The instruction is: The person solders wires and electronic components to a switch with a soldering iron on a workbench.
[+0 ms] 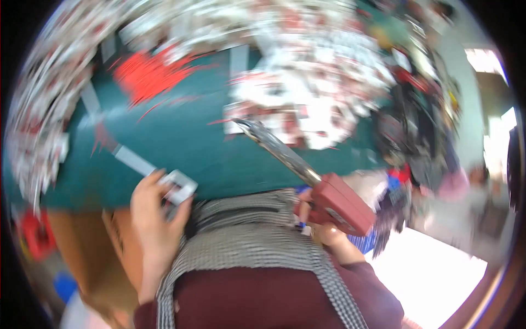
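Two hands are busy: left hand point(156, 205) grips a small card point(178, 186) at the worktop point(181, 142) edge, right hand point(323, 227) clenches a red tool point(339, 203), heaps point(312, 82) lying far.

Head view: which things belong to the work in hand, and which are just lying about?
In hand:
- small white-and-grey piece, held by left hand
- red-handled tool with long metal blade, gripped by right hand

Lying about:
- blurred red-and-white heaps on green table
- red scraps
- cardboard box
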